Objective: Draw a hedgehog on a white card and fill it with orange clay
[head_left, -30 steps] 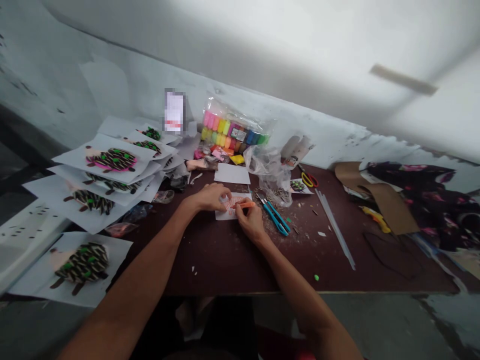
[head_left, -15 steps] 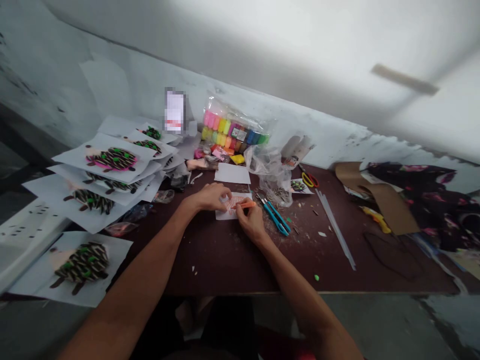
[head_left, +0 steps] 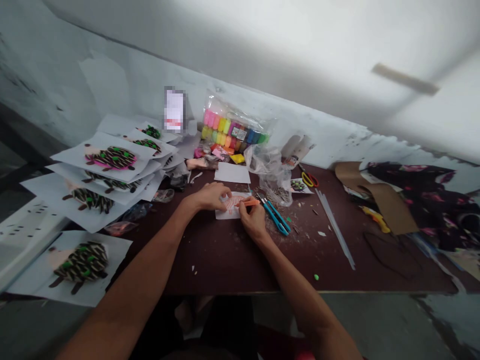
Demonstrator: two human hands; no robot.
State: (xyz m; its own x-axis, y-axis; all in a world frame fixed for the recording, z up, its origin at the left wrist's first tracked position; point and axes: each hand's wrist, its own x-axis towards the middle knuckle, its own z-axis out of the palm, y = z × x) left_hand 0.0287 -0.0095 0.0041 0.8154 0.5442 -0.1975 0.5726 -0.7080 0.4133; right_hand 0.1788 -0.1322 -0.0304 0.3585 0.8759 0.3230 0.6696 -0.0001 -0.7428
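A small white card with orange drawn lines lies flat on the dark table. My right hand grips an orange pen, its tip touching the drawing. At the card's left side, my left hand rests with bent fingers apart, thumb and fingertips on the paper and nothing held. A blank white sheet lies just behind the card. Right of my right hand are blue-handled pliers or cutters, their jaws toward the back.
Paper sheets with hedgehog pictures are piled at left. Coloured clay packs lean against the wall. Crumpled plastic bags, scissors, clear glue sticks and a yellow glue gun lie toward the right.
My right hand has shifted slightly right with the pen, its tip moving over the card's drawing. The left hand stays in place on the card.
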